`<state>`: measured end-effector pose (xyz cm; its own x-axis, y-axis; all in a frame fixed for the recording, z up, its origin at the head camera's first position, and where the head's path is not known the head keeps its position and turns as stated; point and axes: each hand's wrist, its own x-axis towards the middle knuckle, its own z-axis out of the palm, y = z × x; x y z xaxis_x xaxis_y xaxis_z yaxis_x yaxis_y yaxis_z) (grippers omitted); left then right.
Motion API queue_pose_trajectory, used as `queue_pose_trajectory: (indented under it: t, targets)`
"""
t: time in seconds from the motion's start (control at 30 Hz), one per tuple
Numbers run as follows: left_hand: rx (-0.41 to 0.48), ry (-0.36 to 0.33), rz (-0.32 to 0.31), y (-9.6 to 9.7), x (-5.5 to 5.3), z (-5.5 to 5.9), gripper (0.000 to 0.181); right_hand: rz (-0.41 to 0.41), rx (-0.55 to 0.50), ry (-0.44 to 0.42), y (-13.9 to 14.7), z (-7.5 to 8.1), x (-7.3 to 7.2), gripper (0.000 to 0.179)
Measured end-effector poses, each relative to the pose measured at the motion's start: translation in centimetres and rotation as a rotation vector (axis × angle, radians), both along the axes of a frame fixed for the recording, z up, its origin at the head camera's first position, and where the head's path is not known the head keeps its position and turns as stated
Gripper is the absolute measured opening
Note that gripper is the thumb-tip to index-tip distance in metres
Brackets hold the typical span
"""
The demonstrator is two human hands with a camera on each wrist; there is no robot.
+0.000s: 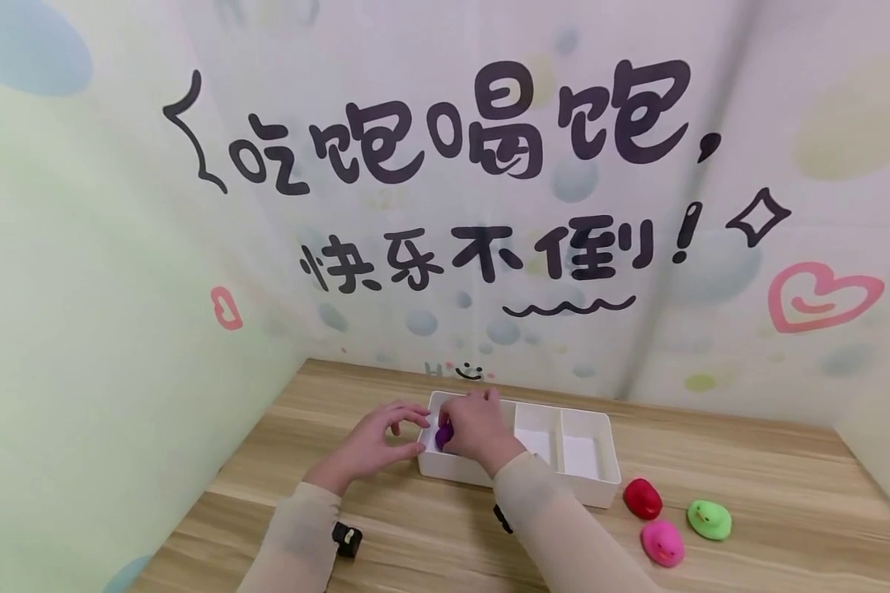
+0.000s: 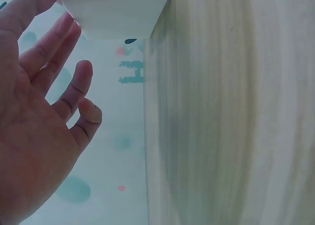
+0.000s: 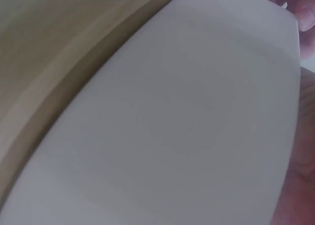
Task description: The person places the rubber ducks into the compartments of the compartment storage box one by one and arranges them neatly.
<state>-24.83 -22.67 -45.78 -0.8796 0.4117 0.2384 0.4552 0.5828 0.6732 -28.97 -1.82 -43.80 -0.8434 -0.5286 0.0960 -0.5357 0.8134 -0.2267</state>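
Observation:
A white divided box (image 1: 482, 473) stands near the back of the wooden table. Inside its leftmost compartment, my right hand (image 1: 480, 424) pinches a small purple toy (image 1: 442, 436), mostly hidden behind the fingers. My left hand (image 1: 377, 441) is at the box's left end, thumb and fingers spread apart with the fingertips right at the rim. The left wrist view shows that palm (image 2: 34, 131) with its fingers loosely extended, the upper ones reaching the box's end wall (image 2: 115, 13). In the right wrist view the box's front wall (image 3: 172, 112) fills most of the picture.
Right of the box, a red toy duck (image 1: 643, 499), a pink toy duck (image 1: 663, 543) and a green toy duck (image 1: 709, 520) sit on the table (image 1: 786, 478). A printed cloth wall (image 1: 445, 329) rises behind the table's back edge.

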Motion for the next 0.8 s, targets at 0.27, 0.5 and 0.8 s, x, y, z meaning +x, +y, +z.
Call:
queue_pose_trajectory:
  t: [0.27, 0.5, 0.8]
  targets:
    - [0.000, -0.007, 0.009, 0.1, -0.4, 0.0, 0.030, -0.013, 0.009, -0.003, -0.2, 0.0, -0.3, 0.024]
    - [0.003, -0.026, 0.008, 0.0, -0.4, 0.1, 0.031, 0.024, -0.024, 0.017, 0.1, 0.0, -0.1, 0.030]
    - [0.002, -0.031, 0.006, -0.1, -0.4, -0.3, 0.031, 0.070, -0.140, 0.051, 1.3, -0.5, 0.3, 0.028]
